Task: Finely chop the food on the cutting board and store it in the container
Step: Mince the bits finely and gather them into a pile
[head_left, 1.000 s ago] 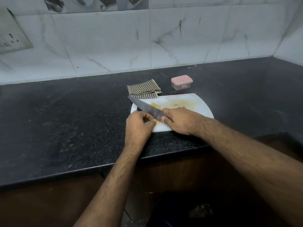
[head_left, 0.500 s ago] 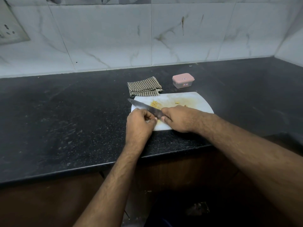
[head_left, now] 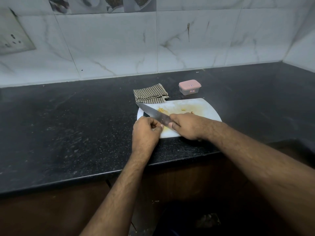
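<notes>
A white cutting board (head_left: 204, 108) lies on the black counter, stained yellow. Small yellow food bits (head_left: 161, 110) lie beside the blade. My right hand (head_left: 189, 126) grips the handle of a large knife (head_left: 153, 113), whose blade points left and away across the board. My left hand (head_left: 146, 132) sits at the board's near left corner with fingers curled, pinching a small piece of food at the blade's edge; the piece is mostly hidden. A small clear container with a pink lid (head_left: 189, 87) stands closed behind the board.
A folded checked cloth (head_left: 150, 93) lies just behind the board's left end. The black counter (head_left: 68, 125) stretches wide to the left and right. A tiled wall rises behind, with a socket plate (head_left: 13, 36) at far left. The counter's front edge runs under my forearms.
The hands and knife have barely shifted on the board. The head has tilted up a little, showing more of the wall.
</notes>
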Motion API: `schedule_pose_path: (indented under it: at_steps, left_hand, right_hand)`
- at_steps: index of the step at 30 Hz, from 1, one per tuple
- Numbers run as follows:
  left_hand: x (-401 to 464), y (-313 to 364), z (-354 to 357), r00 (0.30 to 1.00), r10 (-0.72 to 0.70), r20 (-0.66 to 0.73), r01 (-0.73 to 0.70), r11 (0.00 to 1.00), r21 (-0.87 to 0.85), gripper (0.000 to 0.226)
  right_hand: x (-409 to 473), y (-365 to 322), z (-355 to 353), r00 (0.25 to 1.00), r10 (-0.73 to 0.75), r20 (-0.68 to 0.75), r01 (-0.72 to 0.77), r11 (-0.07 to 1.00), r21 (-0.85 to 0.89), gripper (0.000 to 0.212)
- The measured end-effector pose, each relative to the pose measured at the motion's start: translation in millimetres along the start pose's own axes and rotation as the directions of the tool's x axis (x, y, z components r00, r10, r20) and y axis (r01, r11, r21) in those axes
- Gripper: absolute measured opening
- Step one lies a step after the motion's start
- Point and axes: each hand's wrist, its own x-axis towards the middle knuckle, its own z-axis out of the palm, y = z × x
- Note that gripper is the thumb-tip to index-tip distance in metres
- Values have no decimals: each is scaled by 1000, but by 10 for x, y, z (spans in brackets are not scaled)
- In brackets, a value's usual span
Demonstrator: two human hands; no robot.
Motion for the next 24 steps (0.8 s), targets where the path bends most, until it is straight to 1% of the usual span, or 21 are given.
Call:
schedule_pose_path:
  at_steps: [9,18,24]
  left_hand:
    - [-2,20,-1,1000,-27,6,27,1000,-13,13]
    - [15,-2,12,1000,-15,-6,15,1000,-1,14]
    - [5,-17,17,1000,4,-8,-4,1000,0,13]
  right_hand:
    - [-22,49,62,998,-17,-57,20,998,55,17]
    - [-37,55,21,999,-37,-31,39,998,56,19]
    - [5,38,4,999,-41,7,41,999,21,18]
